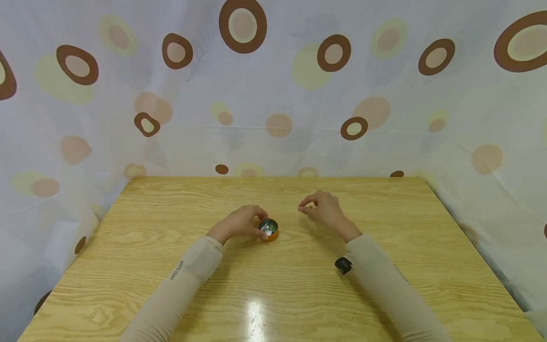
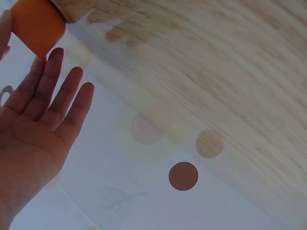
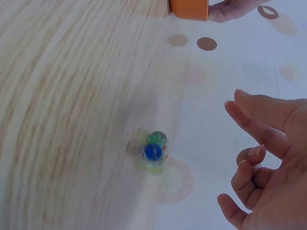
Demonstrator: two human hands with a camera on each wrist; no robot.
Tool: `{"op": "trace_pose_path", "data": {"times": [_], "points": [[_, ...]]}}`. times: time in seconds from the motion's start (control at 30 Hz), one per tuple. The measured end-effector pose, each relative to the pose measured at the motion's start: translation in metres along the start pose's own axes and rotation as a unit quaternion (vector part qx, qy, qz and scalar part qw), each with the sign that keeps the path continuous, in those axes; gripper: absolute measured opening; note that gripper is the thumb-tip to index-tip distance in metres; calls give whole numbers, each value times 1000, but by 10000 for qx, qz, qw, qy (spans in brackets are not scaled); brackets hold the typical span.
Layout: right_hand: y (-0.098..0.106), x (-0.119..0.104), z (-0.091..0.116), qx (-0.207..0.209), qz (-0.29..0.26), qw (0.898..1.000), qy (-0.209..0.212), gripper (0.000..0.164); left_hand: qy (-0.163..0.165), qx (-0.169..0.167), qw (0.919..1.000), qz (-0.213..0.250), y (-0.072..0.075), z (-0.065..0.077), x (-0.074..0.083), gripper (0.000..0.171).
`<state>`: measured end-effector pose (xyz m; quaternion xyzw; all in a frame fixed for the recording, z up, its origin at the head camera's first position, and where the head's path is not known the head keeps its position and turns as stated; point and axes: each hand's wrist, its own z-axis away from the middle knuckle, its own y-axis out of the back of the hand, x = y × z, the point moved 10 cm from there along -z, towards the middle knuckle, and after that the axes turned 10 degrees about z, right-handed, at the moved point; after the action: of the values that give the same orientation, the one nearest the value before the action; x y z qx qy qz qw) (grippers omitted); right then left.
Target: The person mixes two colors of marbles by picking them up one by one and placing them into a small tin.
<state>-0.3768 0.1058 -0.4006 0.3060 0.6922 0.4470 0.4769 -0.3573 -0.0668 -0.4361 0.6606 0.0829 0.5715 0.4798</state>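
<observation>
My left hand (image 1: 241, 222) holds a small orange round cup (image 1: 275, 234) from its left side, thumb at the near rim and fingers at the far side. The cup stands upright on the table, its dark shiny inside showing something green. The left wrist view shows the orange wall (image 2: 41, 28) with the fingers stretched out below it. To the right, my right hand (image 1: 325, 209) hovers with thumb and forefinger tips close together and the other fingers bent. Nothing shows between those tips. Nearby lies a small cluster of blue, green and clear marbles (image 3: 156, 149), mostly hidden in the head view.
The glossy wooden table (image 1: 128, 266) reaches back to a white curtain (image 1: 265, 95) patterned with brown and pale circles, which also hangs along both sides. A small black device (image 1: 344, 265) sits at the right wrist.
</observation>
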Motion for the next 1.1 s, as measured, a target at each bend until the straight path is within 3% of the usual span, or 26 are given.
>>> {"op": "trace_pose_path", "data": {"times": [0.37, 1.1], "points": [[3, 30, 0, -34, -16, 9997, -232, 16, -60, -1, 10000, 11, 0, 1, 2, 45], [0, 60, -5, -165, 271, 9974, -651, 18, -74, 53, 10000, 7, 1, 2, 1, 46]]}}
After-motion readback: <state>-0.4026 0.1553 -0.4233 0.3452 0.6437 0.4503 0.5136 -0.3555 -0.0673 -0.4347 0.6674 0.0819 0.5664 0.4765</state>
